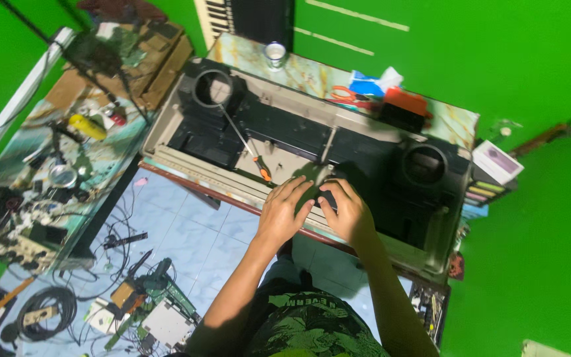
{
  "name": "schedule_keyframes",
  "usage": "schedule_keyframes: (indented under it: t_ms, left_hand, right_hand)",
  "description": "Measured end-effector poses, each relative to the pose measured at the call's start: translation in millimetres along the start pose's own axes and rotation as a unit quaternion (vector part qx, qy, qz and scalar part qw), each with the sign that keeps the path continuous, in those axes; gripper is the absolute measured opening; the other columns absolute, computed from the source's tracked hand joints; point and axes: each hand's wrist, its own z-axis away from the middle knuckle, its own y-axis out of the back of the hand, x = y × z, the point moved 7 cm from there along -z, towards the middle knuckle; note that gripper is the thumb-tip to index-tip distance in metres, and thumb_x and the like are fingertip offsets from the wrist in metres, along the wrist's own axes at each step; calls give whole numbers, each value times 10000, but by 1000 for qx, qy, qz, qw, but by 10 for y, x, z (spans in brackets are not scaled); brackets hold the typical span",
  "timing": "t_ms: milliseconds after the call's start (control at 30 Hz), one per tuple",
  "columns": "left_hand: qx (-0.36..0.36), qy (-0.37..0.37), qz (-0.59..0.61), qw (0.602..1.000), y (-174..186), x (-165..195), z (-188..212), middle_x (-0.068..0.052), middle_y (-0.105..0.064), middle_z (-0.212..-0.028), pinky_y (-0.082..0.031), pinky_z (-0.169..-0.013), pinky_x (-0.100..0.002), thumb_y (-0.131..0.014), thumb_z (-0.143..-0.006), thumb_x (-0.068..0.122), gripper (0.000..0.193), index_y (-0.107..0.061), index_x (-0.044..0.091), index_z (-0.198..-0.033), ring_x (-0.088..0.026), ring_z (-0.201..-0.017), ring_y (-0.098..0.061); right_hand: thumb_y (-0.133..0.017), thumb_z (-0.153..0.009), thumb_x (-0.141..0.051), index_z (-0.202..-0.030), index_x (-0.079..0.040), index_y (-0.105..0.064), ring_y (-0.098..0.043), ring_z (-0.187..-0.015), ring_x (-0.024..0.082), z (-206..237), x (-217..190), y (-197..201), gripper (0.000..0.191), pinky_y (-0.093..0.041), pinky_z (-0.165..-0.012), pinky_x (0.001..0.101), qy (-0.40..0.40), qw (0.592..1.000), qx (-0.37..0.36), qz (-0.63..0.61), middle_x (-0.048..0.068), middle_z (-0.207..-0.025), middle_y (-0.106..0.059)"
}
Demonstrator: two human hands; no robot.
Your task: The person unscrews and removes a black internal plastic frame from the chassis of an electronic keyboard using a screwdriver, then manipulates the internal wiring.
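Casing [338, 142] long axis runs upper left to lower right; two round openings. Both hands, left [284, 210] and right [348, 213], press one dark part [313, 185], fingers curled on it. One screwdriver [244, 143] lies nearby.

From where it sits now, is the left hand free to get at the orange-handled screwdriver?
Probably yes. The screwdriver lies loose in the open casing, its orange handle just beside the left hand, with nothing lying over it. That hand is on a small green part with the right hand.
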Motion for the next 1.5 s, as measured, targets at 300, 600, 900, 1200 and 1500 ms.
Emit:
schedule_keyframes:
  t_ms: [300,600,900,1200,1500]
  left_hand:
    - [25,77,-21,996,420,-571,89,-117,-647,-1377,-452,-1071,-464,-713,-915,271,407,-688,103,-1285,-329,-1281,-592]
    - [9,103,-39,994,610,-1372,-47,-120,-646,-1365,-448,-1061,-465,-705,-914,252,420,-674,88,-1300,-330,-1253,-607]
    - [-57,90,-43,993,476,-2246,-332,-158,-633,-1359,-440,-1064,-465,-704,-909,242,434,-667,89,-1313,-371,-1210,-604]
    - [-128,73,-25,989,192,-2856,-428,-165,-630,-1351,-394,-1104,-489,-689,-918,278,444,-657,106,-1326,-368,-1255,-568]
    - [-122,37,-78,989,-100,-3095,-398,-127,-584,-1392,-284,-1169,-607,-659,-915,272,499,-594,141,-1392,-309,-1379,-485]
  right_hand:
    - [-683,-926,-181,-1102,-88,-634,-678,-971,385,-487,-212,-672,205,-543,-789,436,-10,994,-112,-2,122,-1108,-653]
    - [-673,-932,-169,-1112,-90,-630,-673,-951,407,-955,-132,-1370,201,-541,-768,456,-15,989,-142,-39,147,-1079,-644]
    - [-698,-908,-111,-1089,-102,-653,-685,-882,352,-1302,224,-2138,187,-537,-716,412,-28,990,-134,-37,119,-1008,-657]
    - [-637,-935,-179,-1190,-105,-640,-668,-974,358,-1306,506,-2743,265,-557,-793,431,-102,978,-182,-19,144,-1135,-648]
    - [-630,-949,-212,-1176,-131,-666,-654,-1023,385,-1103,869,-3094,243,-547,-841,459,-97,969,-178,141,168,-1206,-650]
